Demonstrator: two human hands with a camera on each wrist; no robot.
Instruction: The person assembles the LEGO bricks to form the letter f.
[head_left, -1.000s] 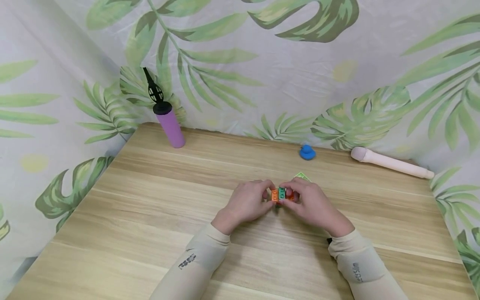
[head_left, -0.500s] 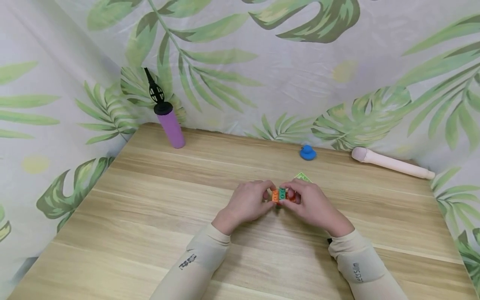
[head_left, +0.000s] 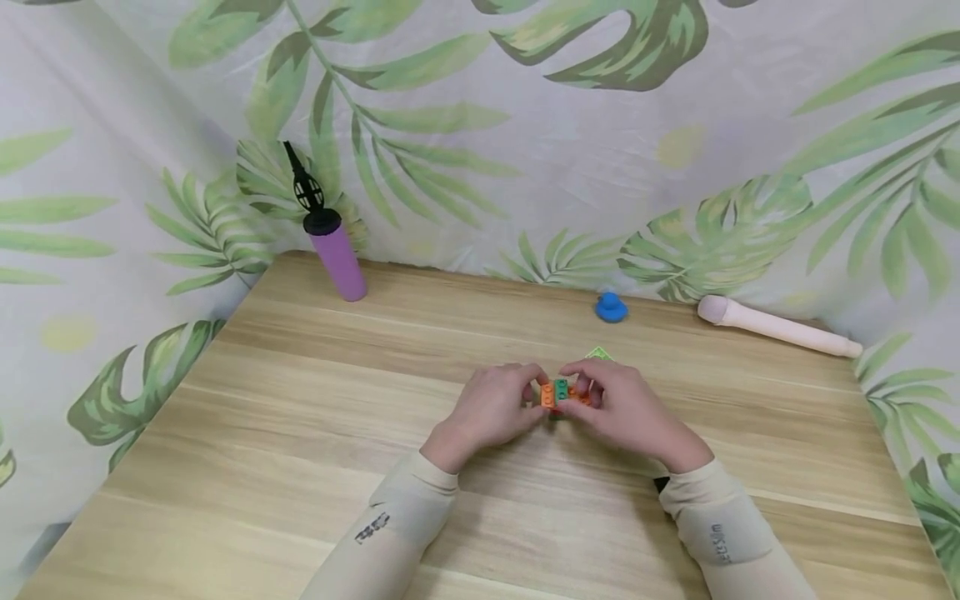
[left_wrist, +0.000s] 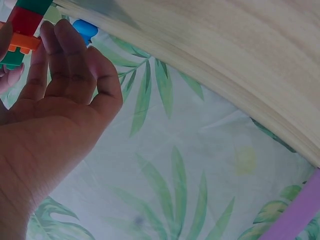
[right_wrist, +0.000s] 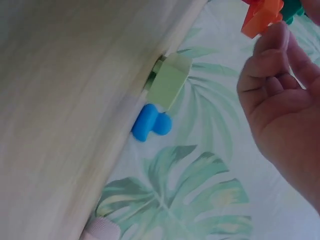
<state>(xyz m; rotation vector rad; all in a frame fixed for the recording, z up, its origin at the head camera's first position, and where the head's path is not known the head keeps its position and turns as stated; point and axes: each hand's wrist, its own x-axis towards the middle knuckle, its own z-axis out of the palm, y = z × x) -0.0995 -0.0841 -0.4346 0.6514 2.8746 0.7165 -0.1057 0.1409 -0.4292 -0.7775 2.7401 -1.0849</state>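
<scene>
A small stack of toy building bricks is held between both hands over the middle of the table, with an orange brick at its left and a green brick beside it. My left hand pinches the orange end between thumb and index finger. From the other side, my right hand holds the stack at the green brick by thumb and fingertips. In the left wrist view a red brick shows in the same stack. More orange pieces appear in the right wrist view; the right fingers partly hide them.
Just behind the right hand lies a light green block. A blue rubber duck and a pale pink microphone-shaped toy rest along the back edge of the wooden table. A purple hand pump stands at the back left.
The head view has shifted slightly. Both hands stay at the brick stack in nearly the same pose, and slightly more of the orange pieces shows beneath the right fingers.
</scene>
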